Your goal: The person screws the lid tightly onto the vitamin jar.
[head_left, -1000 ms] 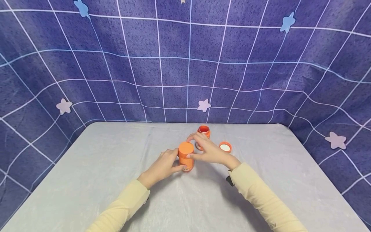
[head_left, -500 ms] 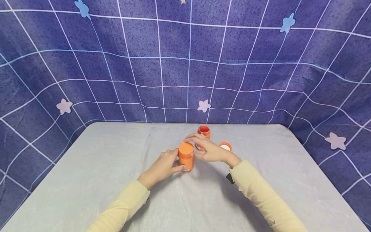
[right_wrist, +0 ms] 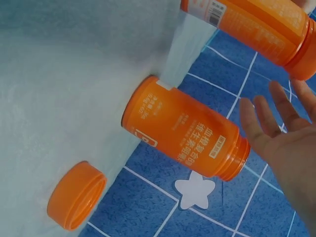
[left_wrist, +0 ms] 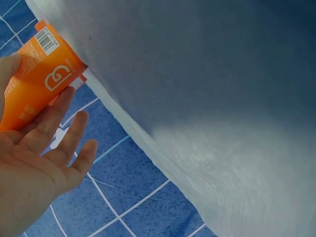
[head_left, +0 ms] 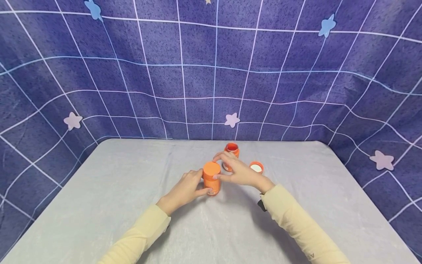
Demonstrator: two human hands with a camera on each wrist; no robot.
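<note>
An orange bottle (head_left: pixel 212 185) with an orange cap (head_left: pixel 211 169) stands upright near the middle of the table. My left hand (head_left: pixel 184 189) grips its body from the left, thumb in front; in the left wrist view the other fingers (left_wrist: pixel 71 131) are spread beside it. At the cap is my right hand (head_left: pixel 235 170), with the thumb against its right side and the fingers reaching round behind. A second orange bottle (right_wrist: pixel 185 128) stands uncapped behind the right hand, partly hidden in the head view. Its loose cap (right_wrist: pixel 76 195) lies to the right, white inside upward.
A grey cloth covers the table (head_left: pixel 108 205). Behind it and at both sides hangs a dark blue curtain (head_left: pixel 197 80) with white grid lines and stars.
Half a second ago the right hand had turned and its thumb had slid rightward along the cap; now it is back near its earlier hold. The left hand and both bottles stay in place.
</note>
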